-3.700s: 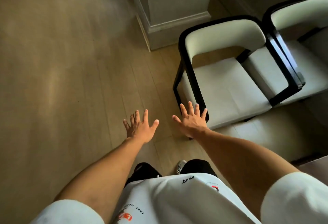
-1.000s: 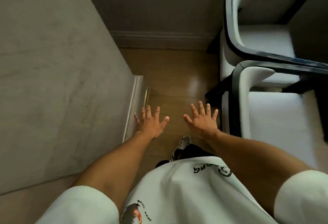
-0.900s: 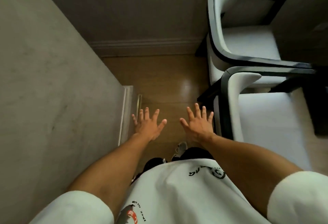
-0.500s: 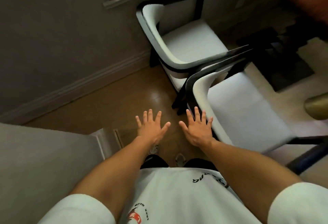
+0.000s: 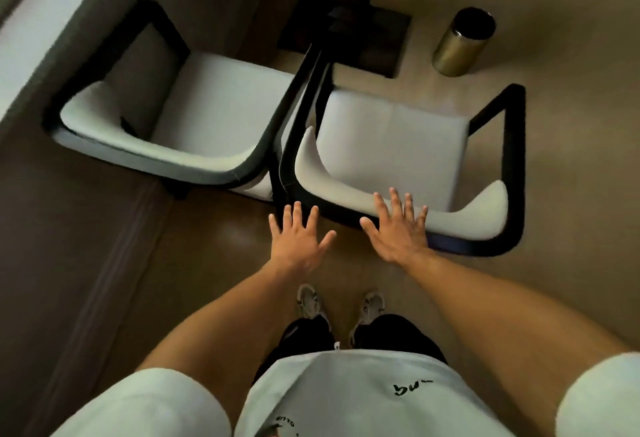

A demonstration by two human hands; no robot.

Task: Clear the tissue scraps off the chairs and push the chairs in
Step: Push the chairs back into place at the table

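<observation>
The person is standing behind two white chairs with black frames and is looking down at them. Both arms are reaching forward. The left hand [image 5: 300, 239] is hovering with all fingers straight and spread, so its grip is open and it is holding nothing; it is lying over the floor [image 5: 225, 239], just beside the back left corner of the right chair [image 5: 391, 135]. The right hand [image 5: 398, 229] is also showing an open grip, with the fingers spread flat, and it is lying over the curved white backrest of this same chair; whether the palm is really touching the backrest I cannot tell.

The left chair [image 5: 214, 104] is standing just beside the right one, their black armrests almost touching, and it is close to the wall at the left. Both seats are looking plain white, and I am not seeing any tissue scrap on them. In front of the chairs a dark table base [image 5: 349, 28] is standing on the floor, and near it, to the right, a golden cylinder bin [image 5: 462, 43]. Below the hands two light shoes [image 5: 308, 305] of the person are showing, under a white shirt.
</observation>
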